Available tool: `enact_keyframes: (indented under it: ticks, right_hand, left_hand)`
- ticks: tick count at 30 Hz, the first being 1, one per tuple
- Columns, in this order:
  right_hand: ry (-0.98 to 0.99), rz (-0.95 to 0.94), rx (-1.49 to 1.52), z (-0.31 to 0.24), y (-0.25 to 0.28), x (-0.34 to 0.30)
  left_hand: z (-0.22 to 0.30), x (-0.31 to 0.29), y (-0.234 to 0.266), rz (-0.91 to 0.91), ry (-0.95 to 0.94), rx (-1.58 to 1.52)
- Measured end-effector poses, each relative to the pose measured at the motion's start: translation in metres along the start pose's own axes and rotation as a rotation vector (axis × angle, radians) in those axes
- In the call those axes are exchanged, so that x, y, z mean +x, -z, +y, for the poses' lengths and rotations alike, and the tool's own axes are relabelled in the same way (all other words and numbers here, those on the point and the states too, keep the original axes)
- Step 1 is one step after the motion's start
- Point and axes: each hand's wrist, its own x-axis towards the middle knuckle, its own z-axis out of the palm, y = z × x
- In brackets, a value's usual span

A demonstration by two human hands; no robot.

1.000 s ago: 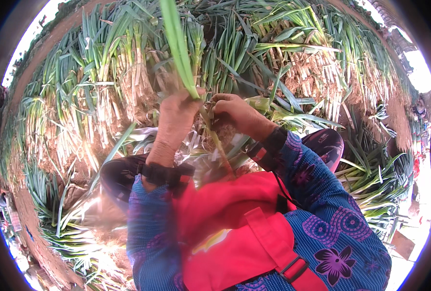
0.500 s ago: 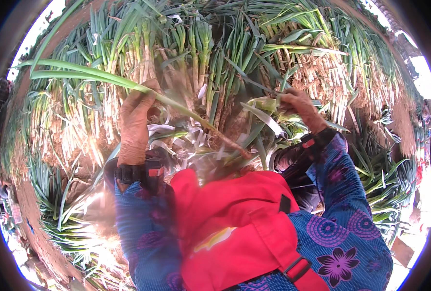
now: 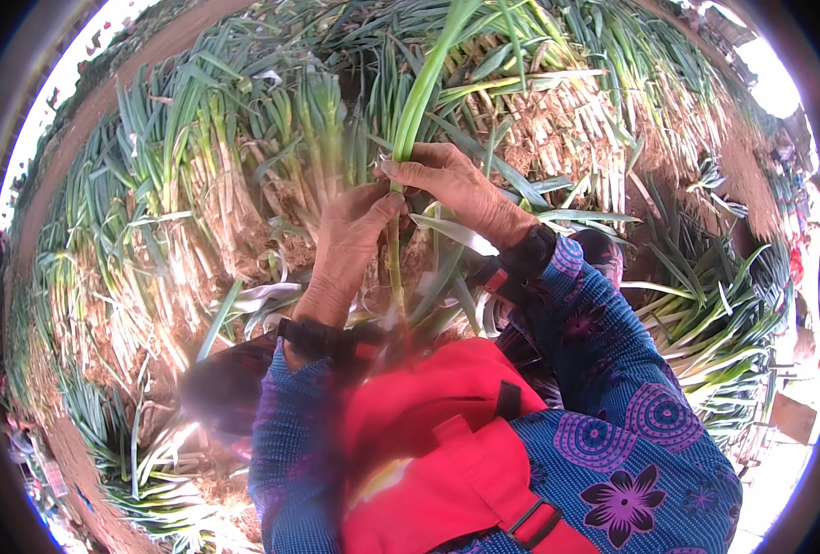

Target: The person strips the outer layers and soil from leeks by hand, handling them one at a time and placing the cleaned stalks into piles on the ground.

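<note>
One long green onion (image 3: 424,88) stands nearly upright in front of me, its green leaves pointing away and its pale stem running down toward my lap. My left hand (image 3: 347,242) is closed round the stem with thumb and fingers. Just above it, my right hand (image 3: 460,189) pinches the same onion where the leaves part from the stem. The two hands touch or nearly touch. The root end blurs near the red apron (image 3: 428,397) and is hard to make out. Loose peeled leaves (image 3: 451,231) lie under my right wrist.
Rows of green onion bundles (image 3: 211,175) lean along the far side, more root-heavy bundles (image 3: 567,129) at the far right. Other onions lie in heaps at the near left (image 3: 170,489) and right (image 3: 714,351). Brown soil (image 3: 751,189) shows at the right.
The green onion has swung from slanting left to nearly upright. My right hand has left the loose leaves at the right and come over to grip the onion beside my left hand.
</note>
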Motion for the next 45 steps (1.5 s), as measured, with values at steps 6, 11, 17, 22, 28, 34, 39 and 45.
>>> enact_keyframes:
  ticks: [6, 11, 17, 22, 28, 34, 39, 45]
  right_hand:
    - [0.060, 0.169, -0.037, 0.013, 0.029, -0.007]
    - [-0.060, 0.178, 0.145, 0.012, 0.057, -0.017]
    - [-0.057, 0.139, 0.319, 0.039, 0.087, -0.018]
    - [-0.036, 0.117, 0.562, 0.045, 0.096, -0.020]
    - [-0.022, 0.198, 0.539, 0.049, 0.096, -0.026]
    - [-0.022, 0.399, 0.301, 0.042, 0.091, -0.031]
    - [-0.021, 0.601, 0.402, 0.060, 0.099, -0.022]
    - [-0.077, 0.630, 0.686, 0.067, 0.107, -0.021]
  left_hand:
    - [-0.031, 0.012, -0.025, -0.074, 0.078, -0.070]
    - [-0.045, 0.027, -0.039, -0.106, 0.118, -0.166]
    - [-0.028, 0.032, -0.061, -0.275, 0.249, -0.181]
    - [-0.035, 0.037, -0.069, -0.318, 0.294, -0.287]
    - [-0.041, 0.037, -0.080, -0.322, 0.262, -0.203]
    - [-0.053, 0.034, -0.089, -0.182, 0.028, 0.101]
    - [-0.058, 0.028, -0.086, -0.077, -0.089, 0.021]
    - [-0.058, 0.018, -0.081, 0.062, -0.033, -0.330]
